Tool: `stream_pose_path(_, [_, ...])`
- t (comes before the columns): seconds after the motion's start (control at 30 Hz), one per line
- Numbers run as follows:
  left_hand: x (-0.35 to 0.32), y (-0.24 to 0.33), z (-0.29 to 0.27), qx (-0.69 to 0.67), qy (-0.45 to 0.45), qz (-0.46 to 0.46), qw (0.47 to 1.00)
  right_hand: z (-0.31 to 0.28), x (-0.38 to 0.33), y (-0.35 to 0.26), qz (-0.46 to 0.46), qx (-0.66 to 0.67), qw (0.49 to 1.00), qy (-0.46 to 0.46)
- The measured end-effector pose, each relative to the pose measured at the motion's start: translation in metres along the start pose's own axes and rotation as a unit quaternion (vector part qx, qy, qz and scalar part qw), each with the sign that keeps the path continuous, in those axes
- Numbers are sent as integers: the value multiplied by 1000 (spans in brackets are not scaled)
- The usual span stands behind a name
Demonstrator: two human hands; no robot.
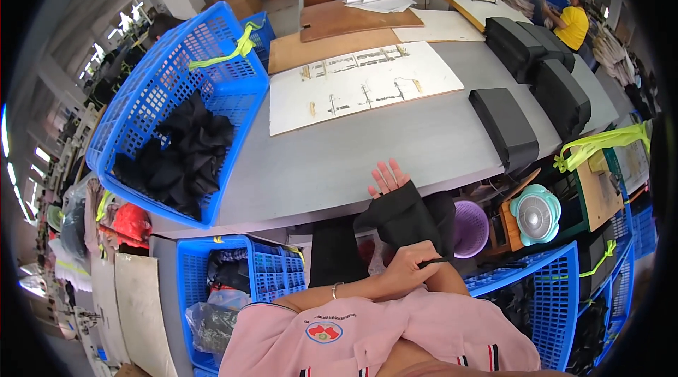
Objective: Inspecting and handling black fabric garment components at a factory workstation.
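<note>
A black fabric sleeve (395,214) covers my right forearm and most of that hand. From its far end the fingers of my right hand (387,179) stick out, apart and holding nothing, near the front edge of the grey table (304,176). My left hand (413,264) crosses over and is closed on the sleeve's near edge, close to the right elbow. A bracelet circles the left wrist. The palm of the right hand is hidden by the cloth.
At the left stands a blue plastic basket (244,105) with black cloth inside. A white template board (424,70) lies mid-table. Stacked black pieces (505,126) sit at the right. Below the edge are a purple bin (472,229), a small fan (535,214) and more blue baskets (565,278).
</note>
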State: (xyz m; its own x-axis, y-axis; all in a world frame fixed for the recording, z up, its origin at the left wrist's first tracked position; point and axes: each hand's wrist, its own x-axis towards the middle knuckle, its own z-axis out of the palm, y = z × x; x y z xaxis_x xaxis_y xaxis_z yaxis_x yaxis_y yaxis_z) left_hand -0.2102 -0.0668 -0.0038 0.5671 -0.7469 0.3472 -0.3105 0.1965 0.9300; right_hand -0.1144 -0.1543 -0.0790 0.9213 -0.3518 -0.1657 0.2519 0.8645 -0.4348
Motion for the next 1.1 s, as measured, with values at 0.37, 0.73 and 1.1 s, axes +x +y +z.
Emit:
stream_pose_path(0.37, [20,8,-67,-13,10,-126,992,6,-28,-35,64,-121,927,-350])
stream_pose_path(0.73, [88,-74,-149,69,395,-134,906,47,-55,12,-31,-290,955,-60])
stream_pose_path(1.1, [84,-45,-224,-70,484,-75,869,-7,-93,-39,-86,-505,859,-10])
